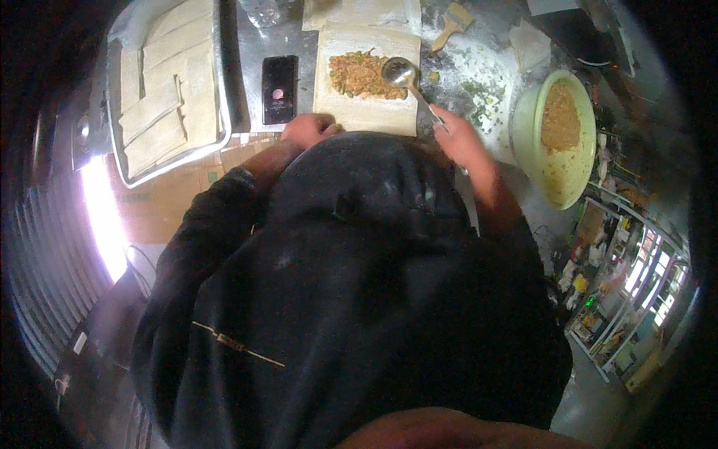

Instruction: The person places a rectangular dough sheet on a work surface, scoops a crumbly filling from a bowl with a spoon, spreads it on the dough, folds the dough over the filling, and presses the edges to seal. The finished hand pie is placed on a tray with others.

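Observation:
My right hand [461, 140] is closed round the handle of a metal spoon [401, 73]. The spoon's bowl rests on the right end of a patch of chunky orange-brown filling [363, 75] with green bits. This filling is spread across the upper part of a pale, floured dough sheet [366, 116]. At the sheet's lower left corner, by the table's near edge, my left hand [310, 132] is curled closed; whether anything is in its fingers is hidden.
A metal tray [223, 90] of overlapping dough pieces stands left, beside a dark phone [280, 90]. More dough [359, 15] lies behind. A flat brush [452, 26] and scattered flour and greens [485, 93] are to the right, near a pale green tub [557, 179] holding filling.

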Demonstrator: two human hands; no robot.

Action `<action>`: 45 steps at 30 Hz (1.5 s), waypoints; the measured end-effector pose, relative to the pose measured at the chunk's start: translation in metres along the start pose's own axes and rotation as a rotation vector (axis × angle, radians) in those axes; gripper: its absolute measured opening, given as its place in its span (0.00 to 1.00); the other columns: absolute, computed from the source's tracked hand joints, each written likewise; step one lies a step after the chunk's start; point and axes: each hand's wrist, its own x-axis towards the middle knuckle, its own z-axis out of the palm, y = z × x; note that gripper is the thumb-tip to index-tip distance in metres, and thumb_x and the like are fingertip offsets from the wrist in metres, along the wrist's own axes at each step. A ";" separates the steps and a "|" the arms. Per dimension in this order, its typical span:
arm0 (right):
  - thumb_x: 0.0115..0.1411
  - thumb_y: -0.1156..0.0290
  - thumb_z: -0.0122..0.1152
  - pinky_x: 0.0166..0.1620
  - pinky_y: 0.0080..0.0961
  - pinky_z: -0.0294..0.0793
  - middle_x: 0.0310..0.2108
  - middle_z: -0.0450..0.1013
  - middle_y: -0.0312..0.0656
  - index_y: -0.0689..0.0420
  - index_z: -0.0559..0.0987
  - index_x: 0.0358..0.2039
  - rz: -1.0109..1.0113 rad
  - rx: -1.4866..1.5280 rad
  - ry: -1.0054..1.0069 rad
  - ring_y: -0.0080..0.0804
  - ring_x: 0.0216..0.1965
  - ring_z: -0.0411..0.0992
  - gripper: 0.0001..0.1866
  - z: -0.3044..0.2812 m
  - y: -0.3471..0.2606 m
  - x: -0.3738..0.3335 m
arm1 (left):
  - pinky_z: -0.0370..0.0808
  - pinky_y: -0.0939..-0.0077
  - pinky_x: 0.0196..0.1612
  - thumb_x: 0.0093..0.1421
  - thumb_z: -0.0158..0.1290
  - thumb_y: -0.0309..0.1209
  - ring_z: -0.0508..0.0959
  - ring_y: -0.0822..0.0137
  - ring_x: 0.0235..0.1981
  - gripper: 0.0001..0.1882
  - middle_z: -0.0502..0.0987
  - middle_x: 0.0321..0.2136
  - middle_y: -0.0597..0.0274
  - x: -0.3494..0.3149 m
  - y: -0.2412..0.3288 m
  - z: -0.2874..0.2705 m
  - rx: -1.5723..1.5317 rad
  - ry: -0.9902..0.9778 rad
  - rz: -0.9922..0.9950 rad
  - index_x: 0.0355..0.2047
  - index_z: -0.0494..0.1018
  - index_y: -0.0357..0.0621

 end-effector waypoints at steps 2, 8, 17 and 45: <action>0.65 0.71 0.57 0.51 0.33 0.74 0.44 0.80 0.54 0.55 0.71 0.64 0.040 0.202 -0.003 0.42 0.45 0.78 0.25 -0.001 0.013 -0.010 | 0.75 0.57 0.46 0.63 0.49 0.51 0.81 0.48 0.42 0.22 0.82 0.36 0.47 0.000 0.000 0.001 -0.018 0.002 -0.025 0.39 0.80 0.46; 0.66 0.72 0.56 0.36 0.21 0.71 0.31 0.77 0.37 0.55 0.72 0.64 -0.190 0.194 -0.038 0.21 0.30 0.71 0.24 0.021 0.020 -0.001 | 0.75 0.57 0.45 0.64 0.48 0.53 0.81 0.47 0.41 0.23 0.81 0.35 0.47 0.004 -0.001 0.000 -0.001 -0.015 0.024 0.38 0.80 0.48; 0.68 0.72 0.53 0.26 0.18 0.64 0.24 0.67 0.29 0.54 0.72 0.63 0.233 0.644 0.361 0.18 0.20 0.61 0.23 -0.090 0.070 -0.084 | 0.76 0.57 0.46 0.63 0.49 0.53 0.81 0.48 0.41 0.22 0.82 0.35 0.47 0.001 0.005 0.007 -0.024 0.005 -0.093 0.39 0.81 0.51; 0.60 0.64 0.65 0.46 0.35 0.77 0.38 0.80 0.46 0.53 0.80 0.53 -0.315 -0.051 0.064 0.42 0.40 0.78 0.20 -0.025 0.080 0.018 | 0.78 0.49 0.41 0.62 0.54 0.44 0.80 0.42 0.42 0.23 0.76 0.47 0.50 0.027 0.019 0.022 0.344 0.142 0.194 0.54 0.66 0.53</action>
